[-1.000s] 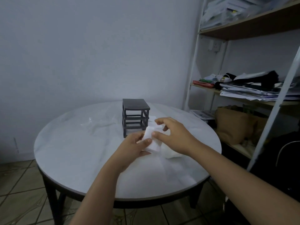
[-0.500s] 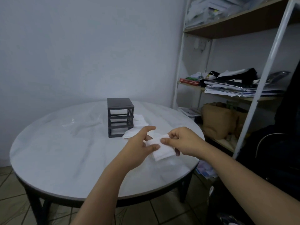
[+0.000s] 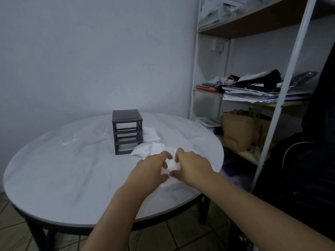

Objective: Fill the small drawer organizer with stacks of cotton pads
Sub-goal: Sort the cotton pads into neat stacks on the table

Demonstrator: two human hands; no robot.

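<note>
dark grey 3-tier organizer [image 3: 126, 131] upright, loose white cotton pads [image 3: 145, 149] touching its base at 4 o'clock, pad stack [image 3: 172, 164] farther out

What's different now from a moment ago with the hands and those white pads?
Half a second ago both hands pinched the stack in the air. Now the left hand and right hand have lowered the stack of cotton pads to the table, fingers curled round it. The dark drawer organizer and the loose pads beside it stayed put.
</note>
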